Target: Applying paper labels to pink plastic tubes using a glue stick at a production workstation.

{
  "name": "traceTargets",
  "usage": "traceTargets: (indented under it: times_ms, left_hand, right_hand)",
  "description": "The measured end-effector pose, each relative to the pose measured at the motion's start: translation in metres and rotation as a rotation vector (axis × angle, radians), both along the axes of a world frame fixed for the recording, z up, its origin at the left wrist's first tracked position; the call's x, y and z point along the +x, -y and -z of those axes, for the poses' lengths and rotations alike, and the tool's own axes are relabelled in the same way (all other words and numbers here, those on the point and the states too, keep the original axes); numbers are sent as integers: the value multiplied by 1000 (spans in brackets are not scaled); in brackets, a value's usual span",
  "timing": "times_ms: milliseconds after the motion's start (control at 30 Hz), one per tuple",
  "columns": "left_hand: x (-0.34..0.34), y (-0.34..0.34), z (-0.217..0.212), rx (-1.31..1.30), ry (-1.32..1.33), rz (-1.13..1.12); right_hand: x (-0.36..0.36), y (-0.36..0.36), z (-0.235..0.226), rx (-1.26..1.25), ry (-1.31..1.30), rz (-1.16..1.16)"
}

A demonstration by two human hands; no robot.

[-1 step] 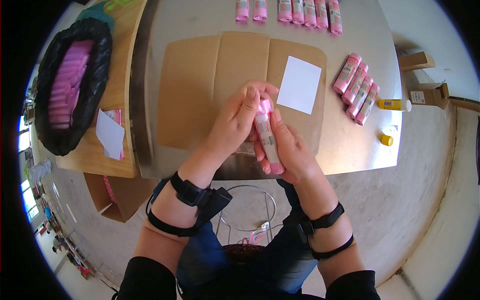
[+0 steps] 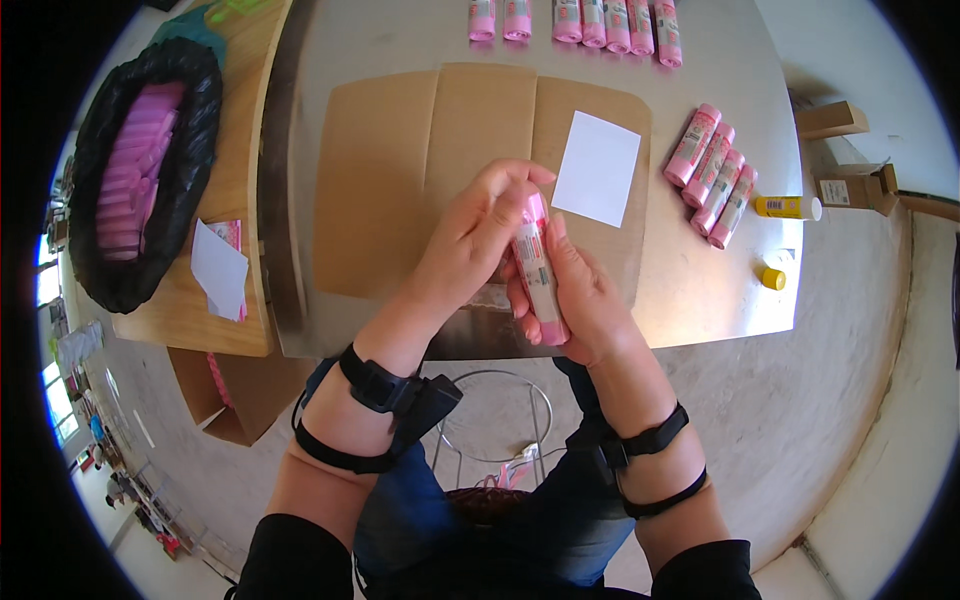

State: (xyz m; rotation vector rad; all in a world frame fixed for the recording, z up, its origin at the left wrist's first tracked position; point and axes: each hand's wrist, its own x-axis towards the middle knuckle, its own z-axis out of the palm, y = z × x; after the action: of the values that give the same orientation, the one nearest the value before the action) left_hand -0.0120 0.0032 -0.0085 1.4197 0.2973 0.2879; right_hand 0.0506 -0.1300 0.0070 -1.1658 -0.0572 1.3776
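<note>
Over the table's near edge I hold a pink bag roll (image 2: 538, 275) with a printed paper label, tilted with its upper end leaning left. My left hand (image 2: 484, 228) closes round the top end, its thumb lying along the roll. Around the lower part, my right hand (image 2: 585, 305) grips with the thumb on the near side and fingers curled beneath. Beyond the hands, a flattened cardboard sheet (image 2: 380, 180) covers part of the metal table. On its right part lies a white sheet of paper (image 2: 597, 168).
Several labelled pink rolls (image 2: 708, 175) lie at right, beside a yellow glue stick (image 2: 785, 208) and its loose yellow cap (image 2: 773, 279). More pink rolls (image 2: 617, 28) line the far edge. At left, a black plastic bag (image 2: 200, 150) holds pink rolls; papers (image 2: 219, 268) lie nearby.
My left thumb has come down onto the upper end of the roll, and the roll has turned slightly in my hands. The rest is nearly unchanged.
</note>
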Motion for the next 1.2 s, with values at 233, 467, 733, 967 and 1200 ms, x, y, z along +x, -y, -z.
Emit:
traceTargets:
  times_ms: [233, 467, 733, 967, 1200]
  left_hand:
    - [1, -7, -3, -78, -104, -43]
    - [1, -10, -7, -99, -134, -68]
    - [1, -1, -9, -81, -30, 4]
    - [2, -4, -8, -138, -66, -29]
    - [5, -1, 11, -60, -31, -248]
  right_hand:
    - [8, 7, -1, 94, -224, 35]
    - [4, 12, -2, 195, -213, 1]
    - [3, 8, 5, 210, -14, 64]
    - [-2, 3, 10, 179, 21, 104]
    - [-7, 3, 9, 124, 188, 62]
